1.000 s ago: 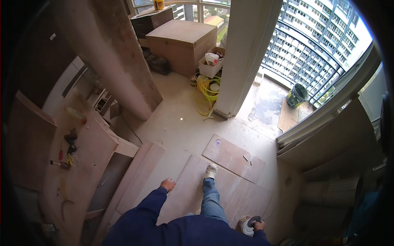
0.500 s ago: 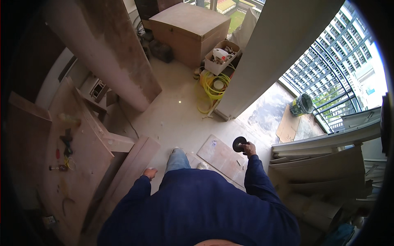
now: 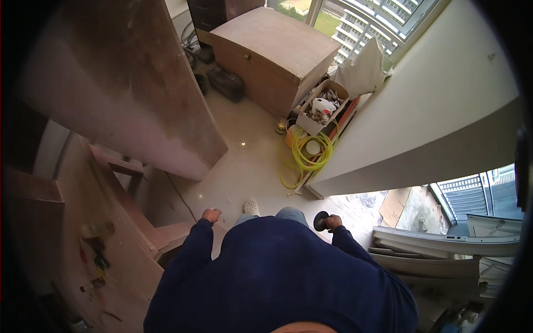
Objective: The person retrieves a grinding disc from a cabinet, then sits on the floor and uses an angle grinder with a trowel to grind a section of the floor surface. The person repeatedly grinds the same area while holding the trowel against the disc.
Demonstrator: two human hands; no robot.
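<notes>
My right hand (image 3: 334,222) grips a black round disc (image 3: 321,221), held on edge at my right side above the floor. Its exact kind is not clear. My left hand (image 3: 211,215) hangs out at my left with its fingers curled together. Whatever may be in those fingers is too small to make out. Below and between the hands, a pale clog (image 3: 251,207) with holes shows on one of my feet.
Left stands a pinkish wooden workbench (image 3: 125,233) with tools on it, beside a large leaning panel (image 3: 139,94). Ahead are a wooden box (image 3: 266,50), a black case (image 3: 226,83), a filled carton (image 3: 312,123) and a yellow hose (image 3: 302,161). Stacked boards (image 3: 427,244) lie right.
My view has turned right and moved forward past the board on the floor. The disc stays in my right hand, now nearer my body; my left hand has come up and forward.
</notes>
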